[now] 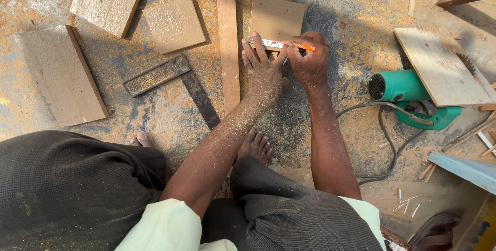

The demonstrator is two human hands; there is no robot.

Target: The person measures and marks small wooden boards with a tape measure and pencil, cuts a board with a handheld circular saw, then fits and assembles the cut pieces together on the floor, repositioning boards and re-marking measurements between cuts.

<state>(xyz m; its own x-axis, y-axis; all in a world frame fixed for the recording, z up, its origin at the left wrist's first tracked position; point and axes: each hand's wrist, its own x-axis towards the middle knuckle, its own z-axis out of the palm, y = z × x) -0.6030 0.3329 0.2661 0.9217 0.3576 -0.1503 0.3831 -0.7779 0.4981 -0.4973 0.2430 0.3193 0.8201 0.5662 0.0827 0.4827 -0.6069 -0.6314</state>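
Small board (276, 17) at floor's top edge: stiff, light, I judge; hold flat by its edges. Left hand (263, 70) spread, pressing ruler (268, 43); right hand (309, 57) pinching orange pencil (302, 46).

Sawdust-covered concrete floor (330, 3), hard sunlight, sharp shadows

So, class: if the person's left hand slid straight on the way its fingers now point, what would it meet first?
The left hand points up the picture, fingers spread on a small ruler. Going on, it would probably cross the brown square board the ruler lies on, then sawdust-covered floor.
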